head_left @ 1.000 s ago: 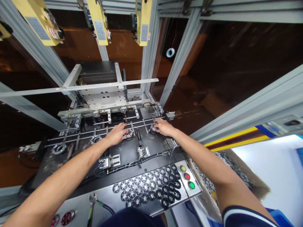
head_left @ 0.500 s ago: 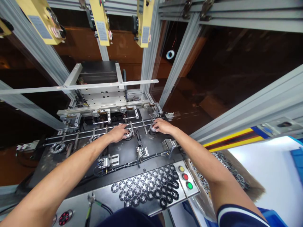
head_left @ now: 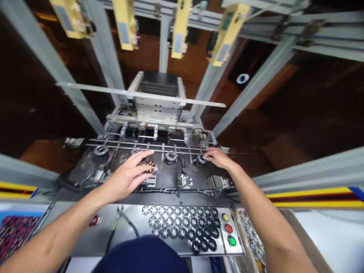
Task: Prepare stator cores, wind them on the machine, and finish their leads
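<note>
My left hand (head_left: 127, 175) has its thumb and fingers closed around a copper-wound stator (head_left: 151, 165), held above the black machine bed and partly hidden by the fingers. To the right of it, a round metal fixture (head_left: 171, 156) shows its bare ring. My right hand (head_left: 218, 157) has its fingers bent together at the edge of the rightmost round fixture (head_left: 200, 160); what they pinch there is too blurred to make out. Another ring fixture (head_left: 101, 150) sits at the far left of the bed, and one more is partly behind my left fingers.
Rows of small black-rimmed discs (head_left: 182, 222) lie on the steel front ledge, beside yellow, red and green buttons (head_left: 232, 240). Nippers (head_left: 120, 212) lie to the left. A box of metal rings (head_left: 251, 231) stands at right. Small clamps and cables line the bed; a long bar (head_left: 142, 94) crosses behind.
My left hand has lifted the stator off its fixture and drawn it left and toward me. My right hand stays at the rightmost fixture. The view has swung left.
</note>
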The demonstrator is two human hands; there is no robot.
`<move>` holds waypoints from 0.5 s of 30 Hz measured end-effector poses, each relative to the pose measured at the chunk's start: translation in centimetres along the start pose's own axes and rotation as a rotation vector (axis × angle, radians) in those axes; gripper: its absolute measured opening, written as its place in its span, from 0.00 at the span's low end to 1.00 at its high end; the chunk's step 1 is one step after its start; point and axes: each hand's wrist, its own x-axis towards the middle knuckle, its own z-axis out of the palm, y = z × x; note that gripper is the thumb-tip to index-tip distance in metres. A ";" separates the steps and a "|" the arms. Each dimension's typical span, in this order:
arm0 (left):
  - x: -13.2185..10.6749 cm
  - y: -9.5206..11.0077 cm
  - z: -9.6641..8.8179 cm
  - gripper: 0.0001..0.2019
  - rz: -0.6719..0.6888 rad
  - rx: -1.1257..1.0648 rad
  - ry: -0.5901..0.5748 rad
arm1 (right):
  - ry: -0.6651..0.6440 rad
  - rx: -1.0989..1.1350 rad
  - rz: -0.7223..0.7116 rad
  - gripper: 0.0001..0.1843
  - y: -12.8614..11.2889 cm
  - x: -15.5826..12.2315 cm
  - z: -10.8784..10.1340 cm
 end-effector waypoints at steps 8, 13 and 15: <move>-24.9 -2.3 1.8 0.11 -0.559 0.283 0.209 | 0.207 0.253 -0.345 0.08 -16.1 -4.9 -0.6; -32.0 -4.0 4.6 0.10 -0.650 0.380 0.140 | -0.036 0.267 -0.712 0.12 -33.3 -6.5 11.1; -32.5 -4.8 5.3 0.10 -0.657 0.387 0.120 | -0.106 0.250 -0.813 0.10 -38.3 -6.0 16.1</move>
